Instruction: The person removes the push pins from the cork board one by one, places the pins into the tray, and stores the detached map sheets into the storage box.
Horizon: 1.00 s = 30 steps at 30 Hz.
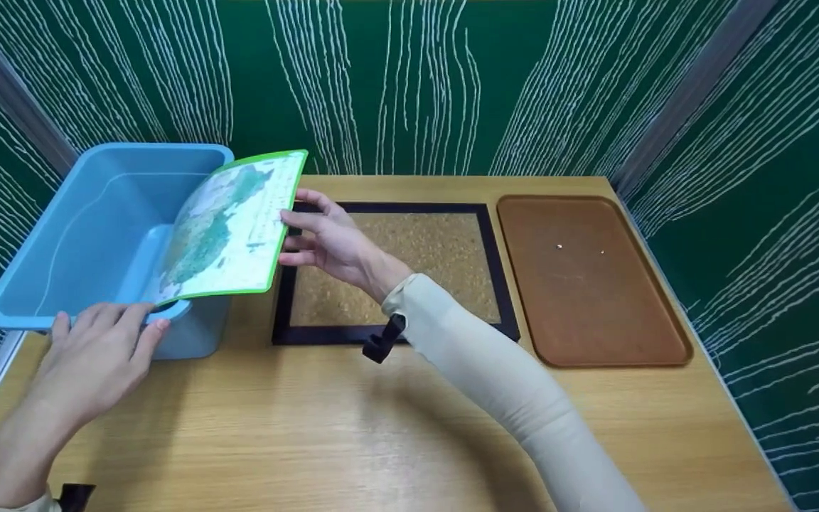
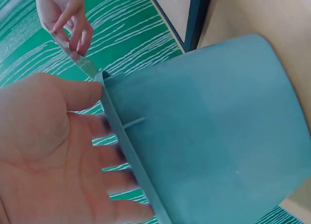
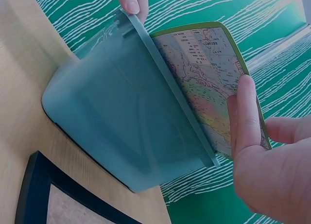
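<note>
A flexible map sheet (image 1: 228, 220) with a bright green border bends over the right side of a blue plastic bin (image 1: 104, 220). My right hand (image 1: 338, 238) pinches the sheet's right edge, with the thumb on one face and fingers on the other. The right wrist view shows the sheet's other face, a coloured map (image 3: 204, 83) with small print, rising past the bin's rim. At the bin's near right corner, my left hand (image 1: 100, 348) holds the rim, fingers over it and thumb at the outer side. The sheet's lower left end lies partly inside the bin.
A dark-framed cork-like board (image 1: 395, 270) lies flat on the wooden table (image 1: 296, 427), below my right forearm. Right of it is a brown tray (image 1: 594, 284) with tiny white specks. Green walls with white lines surround the table's back and sides.
</note>
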### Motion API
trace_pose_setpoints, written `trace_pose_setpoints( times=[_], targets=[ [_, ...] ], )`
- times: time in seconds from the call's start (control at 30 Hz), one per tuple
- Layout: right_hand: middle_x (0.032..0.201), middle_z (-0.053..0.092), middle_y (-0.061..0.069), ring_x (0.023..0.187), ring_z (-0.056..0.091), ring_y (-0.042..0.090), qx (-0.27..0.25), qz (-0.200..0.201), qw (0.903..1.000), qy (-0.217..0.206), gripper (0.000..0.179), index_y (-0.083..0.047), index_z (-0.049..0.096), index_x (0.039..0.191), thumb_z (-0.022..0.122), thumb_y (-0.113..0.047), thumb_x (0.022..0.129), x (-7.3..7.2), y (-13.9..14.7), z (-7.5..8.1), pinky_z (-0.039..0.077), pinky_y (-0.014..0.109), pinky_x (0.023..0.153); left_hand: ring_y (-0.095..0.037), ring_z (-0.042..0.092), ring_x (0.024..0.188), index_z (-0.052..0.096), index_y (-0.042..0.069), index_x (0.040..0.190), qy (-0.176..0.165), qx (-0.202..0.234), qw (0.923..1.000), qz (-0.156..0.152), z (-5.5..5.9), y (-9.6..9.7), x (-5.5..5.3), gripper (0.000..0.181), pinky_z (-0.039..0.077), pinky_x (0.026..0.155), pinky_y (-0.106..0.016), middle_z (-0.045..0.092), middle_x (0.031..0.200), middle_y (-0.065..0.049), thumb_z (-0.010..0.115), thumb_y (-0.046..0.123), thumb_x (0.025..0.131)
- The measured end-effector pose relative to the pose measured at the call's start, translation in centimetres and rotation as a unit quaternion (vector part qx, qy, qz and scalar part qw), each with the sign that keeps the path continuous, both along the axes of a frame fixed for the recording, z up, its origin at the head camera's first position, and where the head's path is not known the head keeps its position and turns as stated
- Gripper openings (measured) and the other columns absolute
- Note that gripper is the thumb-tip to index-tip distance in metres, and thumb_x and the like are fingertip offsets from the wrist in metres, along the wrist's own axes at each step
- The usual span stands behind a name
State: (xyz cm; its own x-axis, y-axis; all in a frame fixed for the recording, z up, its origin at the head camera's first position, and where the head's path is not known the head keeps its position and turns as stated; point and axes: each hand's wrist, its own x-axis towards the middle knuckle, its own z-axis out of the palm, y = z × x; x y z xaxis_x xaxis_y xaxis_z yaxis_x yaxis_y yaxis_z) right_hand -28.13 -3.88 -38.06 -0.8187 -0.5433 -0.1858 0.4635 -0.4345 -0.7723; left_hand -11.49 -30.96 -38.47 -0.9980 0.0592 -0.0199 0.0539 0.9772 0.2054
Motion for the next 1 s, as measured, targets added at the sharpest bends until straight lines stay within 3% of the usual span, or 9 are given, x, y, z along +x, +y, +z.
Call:
trace_pose_setpoints(
  times=[0.33,0.57,0.67,0.73,0.8,0.83,0.87,0.93,1.0],
  targets=[
    [0.115,0.067,0.02,0.082,0.072,0.029,0.001,0.005,1.0,0.002,0.039,-0.018,0.048,0.136,0.062,-0.009,0.101,0.1,-0.5,-0.5,0.062,0.038,0.068,-0.061,0.027,0.129,0.051,-0.005,0.134,0.04,0.019,0.999,0.002,-0.8,0.5,0.2,0.058,-0.005,0.107,-0.08,0.043,0.133,-0.038,0.034,0.044,0.11],
    [0.128,0.065,0.016,0.094,0.073,0.033,-0.001,0.024,0.9996,0.016,0.045,-0.015,0.04,0.143,0.059,-0.009,0.103,0.3,-0.9,-0.9,0.062,0.041,0.071,-0.059,0.028,0.129,0.052,-0.004,0.133,0.079,0.035,0.9962,0.009,-1.6,0.4,0.5,0.05,-0.009,0.108,-0.077,0.044,0.131,-0.037,0.038,0.039,0.11],
    [0.127,0.065,0.015,0.098,0.072,0.034,0.022,0.032,0.9981,0.048,0.047,-0.016,0.04,0.145,0.06,-0.01,0.102,0.6,-1.0,-0.9,0.062,0.042,0.072,-0.059,0.027,0.13,0.051,-0.004,0.136,0.089,0.038,0.9952,0.017,-2.0,0.4,0.6,0.051,-0.011,0.109,-0.076,0.044,0.132,-0.037,0.039,0.038,0.11],
    [0.128,0.064,0.013,0.101,0.071,0.034,0.054,0.042,0.992,0.106,0.047,-0.015,0.042,0.144,0.062,-0.011,0.102,0.9,-1.2,-0.9,0.062,0.044,0.073,-0.058,0.027,0.13,0.051,-0.004,0.136,0.094,0.038,0.9946,0.02,-2.1,0.4,0.6,0.051,-0.011,0.11,-0.075,0.044,0.133,-0.037,0.04,0.038,0.11],
    [0.132,0.06,0.011,0.106,0.069,0.03,0.107,0.049,0.9718,0.205,0.045,-0.014,0.045,0.143,0.063,-0.012,0.102,1.4,-1.4,-1.0,0.062,0.043,0.074,-0.058,0.027,0.13,0.051,-0.005,0.136,0.1,0.039,0.994,0.021,-2.3,0.4,0.7,0.051,-0.011,0.11,-0.075,0.044,0.133,-0.037,0.04,0.038,0.11],
    [0.135,0.058,0.01,0.109,0.067,0.026,0.139,0.048,0.9532,0.265,0.045,-0.013,0.047,0.144,0.063,-0.013,0.101,1.7,-1.6,-1.0,0.062,0.041,0.074,-0.058,0.027,0.131,0.051,-0.005,0.136,0.102,0.039,0.9937,0.021,-2.4,0.4,0.7,0.052,-0.011,0.11,-0.075,0.044,0.133,-0.037,0.04,0.038,0.11],
    [0.138,0.056,0.01,0.113,0.064,0.023,0.173,0.044,0.9274,0.329,0.045,-0.012,0.048,0.144,0.063,-0.015,0.102,2.1,-1.8,-1.1,0.061,0.037,0.076,-0.058,0.027,0.131,0.051,-0.006,0.136,0.105,0.04,0.9935,0.021,-2.4,0.4,0.7,0.052,-0.011,0.11,-0.075,0.044,0.133,-0.037,0.04,0.038,0.11],
    [0.143,0.052,0.01,0.121,0.058,0.019,0.229,0.031,0.8651,0.445,0.046,-0.008,0.048,0.146,0.062,-0.017,0.102,2.7,-2.1,-1.1,0.059,0.031,0.08,-0.058,0.027,0.131,0.05,-0.006,0.136,0.108,0.04,0.9932,0.02,-2.5,0.3,0.7,0.052,-0.011,0.11,-0.074,0.043,0.134,-0.037,0.041,0.038,0.11],
    [0.148,0.048,0.009,0.13,0.051,0.015,0.271,0.025,0.8039,0.529,0.049,-0.006,0.048,0.148,0.061,-0.022,0.104,3.3,-2.5,-1.1,0.056,0.024,0.086,-0.058,0.026,0.132,0.05,-0.006,0.137,0.105,0.04,0.9934,0.021,-2.5,0.3,0.8,0.053,-0.012,0.11,-0.074,0.043,0.135,-0.037,0.04,0.039,0.11]
  ],
)
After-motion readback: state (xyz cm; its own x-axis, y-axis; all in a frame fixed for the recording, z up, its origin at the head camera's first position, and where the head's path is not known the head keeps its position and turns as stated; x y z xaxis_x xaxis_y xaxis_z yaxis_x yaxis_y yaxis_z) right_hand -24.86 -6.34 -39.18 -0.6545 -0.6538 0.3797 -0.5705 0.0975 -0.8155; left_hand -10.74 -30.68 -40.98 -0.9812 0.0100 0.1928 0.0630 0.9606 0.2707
